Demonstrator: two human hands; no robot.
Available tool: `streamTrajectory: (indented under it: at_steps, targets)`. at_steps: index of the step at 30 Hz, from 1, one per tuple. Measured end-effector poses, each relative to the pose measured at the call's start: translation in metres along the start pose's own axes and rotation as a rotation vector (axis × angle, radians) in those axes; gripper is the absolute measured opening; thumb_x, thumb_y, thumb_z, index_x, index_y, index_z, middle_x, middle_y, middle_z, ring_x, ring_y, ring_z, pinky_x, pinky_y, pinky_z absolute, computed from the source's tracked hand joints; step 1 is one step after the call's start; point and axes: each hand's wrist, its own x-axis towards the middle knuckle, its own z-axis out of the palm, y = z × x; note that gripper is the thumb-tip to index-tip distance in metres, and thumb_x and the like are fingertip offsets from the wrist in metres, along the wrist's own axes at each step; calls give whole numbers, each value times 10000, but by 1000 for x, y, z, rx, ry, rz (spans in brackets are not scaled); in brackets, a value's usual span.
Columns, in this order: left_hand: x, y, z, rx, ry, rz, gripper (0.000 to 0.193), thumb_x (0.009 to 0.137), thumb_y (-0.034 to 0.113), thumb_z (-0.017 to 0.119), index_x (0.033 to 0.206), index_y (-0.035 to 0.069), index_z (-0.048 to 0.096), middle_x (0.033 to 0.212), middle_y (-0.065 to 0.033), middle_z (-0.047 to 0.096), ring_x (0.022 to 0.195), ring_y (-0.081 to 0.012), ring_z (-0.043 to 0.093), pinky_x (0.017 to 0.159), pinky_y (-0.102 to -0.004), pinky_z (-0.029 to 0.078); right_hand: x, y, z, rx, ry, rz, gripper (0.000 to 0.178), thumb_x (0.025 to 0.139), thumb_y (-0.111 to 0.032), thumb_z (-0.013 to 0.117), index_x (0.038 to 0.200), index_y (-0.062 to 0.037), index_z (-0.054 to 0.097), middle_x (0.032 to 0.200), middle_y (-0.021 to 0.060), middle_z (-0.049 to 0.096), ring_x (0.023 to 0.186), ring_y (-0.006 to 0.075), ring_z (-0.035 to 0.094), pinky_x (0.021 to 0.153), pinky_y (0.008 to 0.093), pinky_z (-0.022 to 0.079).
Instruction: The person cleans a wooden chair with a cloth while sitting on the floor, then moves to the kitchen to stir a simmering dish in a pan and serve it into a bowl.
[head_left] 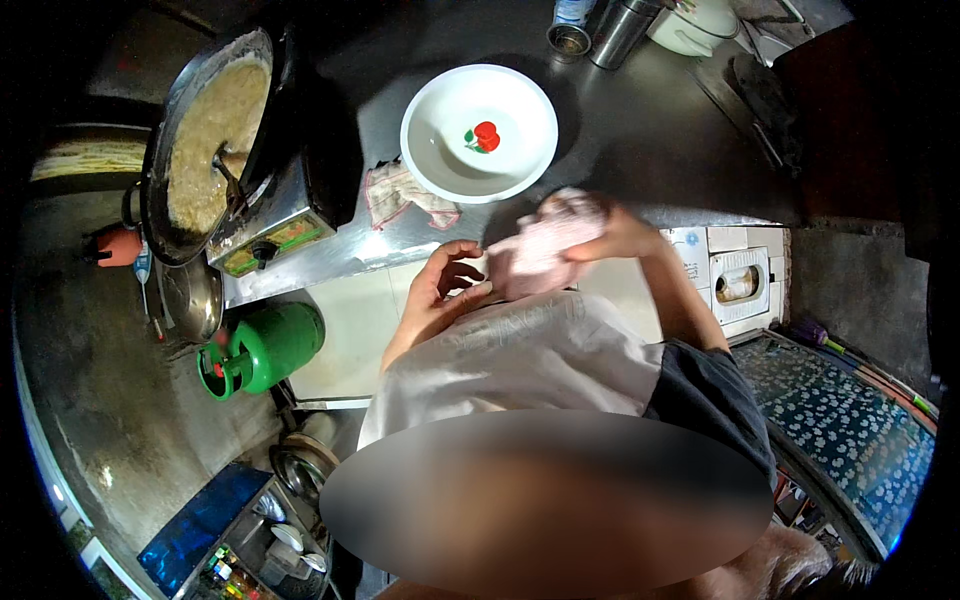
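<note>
Pink cloth point(535, 250) — crumpled and blurred in places — hangs in front of your pale apron point(520, 355), near the close edge of the steel counter point(640, 130). Your right hand point(618, 238) grips it from the right, the thumb laid across the cloth and pinching it against fingers mostly hidden behind. Your left hand point(440, 290) is just beside its left edge, fingers bent and spread, with a gap between them and the thumb; whether a fingertip touches the cloth, you cannot tell from this view.

Beyond your hands, a round white basin point(440, 140) sits on the counter, a red and green fruit motif on its bottom. Beside it, to your left, lies a rumpled, red-edged rag point(395, 195). Farther left, a large wok point(155, 205) holds pale yellowish contents — a ladle point(230, 180) rests in it — above a metal stove point(290, 225). Below that, a green gas cylinder point(275, 350) lies tipped in your view.
</note>
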Motion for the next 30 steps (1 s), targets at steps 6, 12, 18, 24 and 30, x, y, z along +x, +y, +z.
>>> streamTrajectory:
  at_steps: [6,12,18,24,30]
  targets:
    - [2,-27,-13,34,-60,48,364,807,-1,633,1136,44,487,992,-59,562,822,-99,517,711,-232,428,-94,22,-151,-139,283,71,500,691,-198,729,1137,-49,557,1085,71,598,1022,184,549,937,327,404]
    - [-13,-49,-16,-98,93,-48,344,819,31,642,1127,35,489,926,-41,575,810,-92,528,717,-236,436,-95,19,-219,-710,642,167,611,751,-278,695,1236,5,454,1150,155,556,1060,245,533,904,352,420]
    - [-44,-76,-8,-51,361,-215,304,866,223,623,1040,-12,543,894,-66,615,822,-125,564,732,-260,452,-30,25,-188,-890,1020,-62,595,802,-246,666,1290,-18,413,1225,191,503,1090,276,516,906,372,414]
    - [-68,-86,-6,-8,473,-208,321,864,204,621,1067,-30,535,935,-97,628,889,-160,589,789,-286,465,42,-30,-91,-624,582,-178,484,831,-153,638,1272,-72,456,1173,110,552,957,177,567,800,296,459]
    - [-106,-135,-5,-84,687,-187,307,855,203,632,1046,-24,551,935,-87,631,873,-150,586,790,-280,464,93,-58,-3,-535,179,-332,456,831,-84,620,1256,-46,460,1018,93,616,831,104,576,697,234,450]
